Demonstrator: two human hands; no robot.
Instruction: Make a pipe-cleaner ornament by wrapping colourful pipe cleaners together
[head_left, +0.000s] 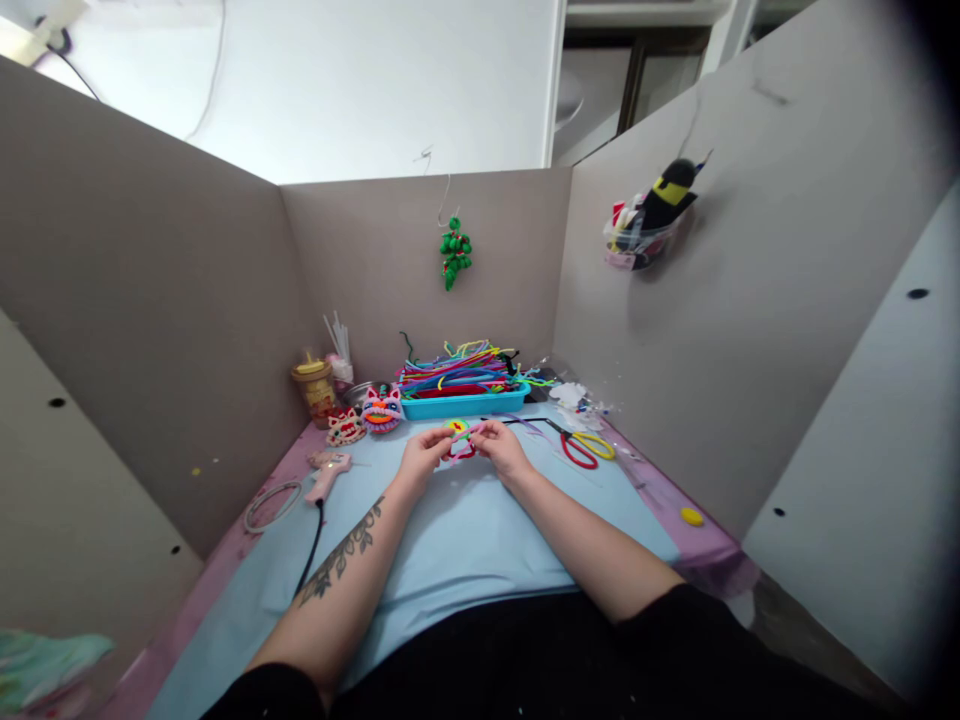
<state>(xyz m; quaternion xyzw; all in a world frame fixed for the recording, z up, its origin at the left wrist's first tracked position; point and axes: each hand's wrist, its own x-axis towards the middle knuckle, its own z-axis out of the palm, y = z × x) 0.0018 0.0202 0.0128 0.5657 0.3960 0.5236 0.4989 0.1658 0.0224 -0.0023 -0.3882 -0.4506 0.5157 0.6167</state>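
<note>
The grip of both hands is a fingertip pinch: the left hand (429, 456) and right hand (504, 452) each press thumb and fingers on a small pink strip (466, 434). It is held between them over the middle of the tabletop (214, 575), in front of the blue tray (465, 404). Red and yellow bits show close by the strip — whether joined to it, I cannot tell.

A light blue cloth (480, 545) covers most of the working area, its widest visible stretch lying between the forearms and reaching back to the near edge, where the person's black clothing (480, 660) comes up against it. Beyond the hands, the tray heaped with coloured pipe cleaners (457, 372) bounds the room forward. Scissors (568, 442) with red and yellow handles lie just beside the right hand. Left of the left hand, a pink glue gun (328, 474) rests near the cloth's left side, its black cord running toward the near edge; two animal-head figures (382, 412) sit behind it.

Grey panels (360, 250) close in the back and both sides — the tabletop's left and right edges run along them. A yellow disc (691, 516) lies near the right edge.
</note>
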